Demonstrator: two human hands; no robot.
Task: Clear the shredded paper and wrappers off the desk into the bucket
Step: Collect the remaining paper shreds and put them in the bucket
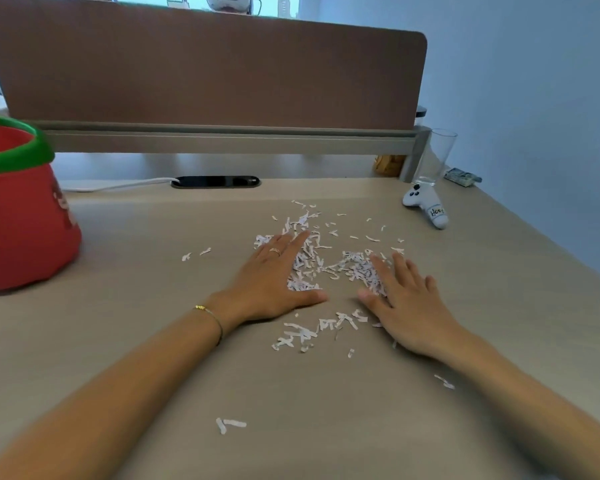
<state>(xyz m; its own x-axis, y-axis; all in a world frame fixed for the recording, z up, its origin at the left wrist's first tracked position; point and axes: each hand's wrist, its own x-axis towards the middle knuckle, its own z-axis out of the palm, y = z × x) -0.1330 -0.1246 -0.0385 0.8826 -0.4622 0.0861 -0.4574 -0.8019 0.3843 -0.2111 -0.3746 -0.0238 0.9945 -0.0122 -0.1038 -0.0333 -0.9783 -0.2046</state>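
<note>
White shredded paper (329,261) lies scattered across the middle of the beige desk (136,306), thickest between my two hands. My left hand (274,275) rests flat on the desk with fingers spread, its inner edge against the left side of the pile. My right hand (406,299) also lies flat and open, touching the pile's right side. More scraps (312,330) lie just below the hands, and stray bits (231,424) sit nearer me. The red bucket (18,216) with a green rim stands at the far left. A wrapper (462,176) lies at the back right.
A brown partition (205,71) closes the back of the desk, with a black cable slot (215,181) and a white cable below it. At the back right stand a clear glass (435,157) and a small white plush toy (425,204). A wall runs along the right.
</note>
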